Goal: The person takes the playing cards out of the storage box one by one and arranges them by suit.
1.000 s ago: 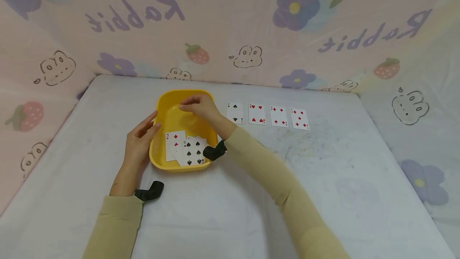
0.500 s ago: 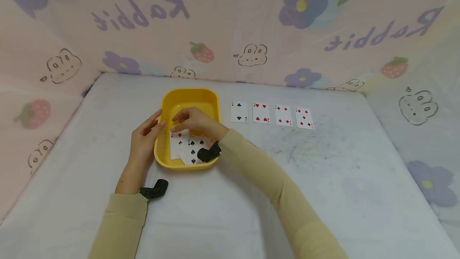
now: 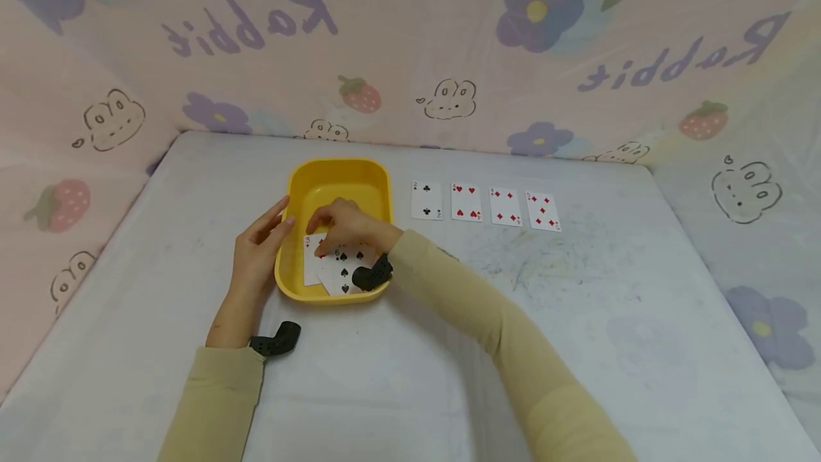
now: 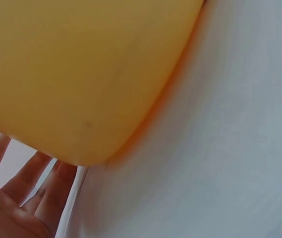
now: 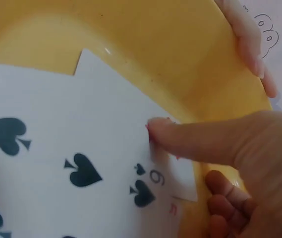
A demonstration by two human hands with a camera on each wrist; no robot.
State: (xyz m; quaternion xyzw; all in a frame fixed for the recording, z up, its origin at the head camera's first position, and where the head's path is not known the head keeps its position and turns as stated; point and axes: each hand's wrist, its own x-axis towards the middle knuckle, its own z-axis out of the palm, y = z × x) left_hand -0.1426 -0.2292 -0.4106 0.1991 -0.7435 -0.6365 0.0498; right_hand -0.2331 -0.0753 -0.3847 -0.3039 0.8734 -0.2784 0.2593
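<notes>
A yellow tray (image 3: pixel 283 284) holds several playing cards. The three of diamonds (image 3: pixel 311 269) lies partly under the six of spades (image 3: pixel 333 280), and a red card corner (image 5: pixel 175 210) peeks out below the six. My left hand (image 3: pixel 255 255) rests at the tray's left side, thumb on the rim, its other fingers fairly straight along the outer wall in the left wrist view. My right hand (image 3: pixel 343 225) reaches down inside the tray. In the right wrist view its thumb (image 5: pixel 200 141) presses on the three of diamonds, while the other fingers (image 5: pixel 225 198) bend just beyond that card's edge.
Right of the tray, a row lies face up on the white tabletop (image 3: pixel 577 348): two of clubs (image 3: pixel 426 201), four of hearts (image 3: pixel 466 202), four of diamonds (image 3: pixel 506 207), five of diamonds (image 3: pixel 543 211). Patterned cloth (image 3: pixel 385 34) rises at the back and sides.
My right hand has moved from the tray's far part toward me and down onto the cards. My left hand stays at the tray's left rim. The view shifted slightly.
</notes>
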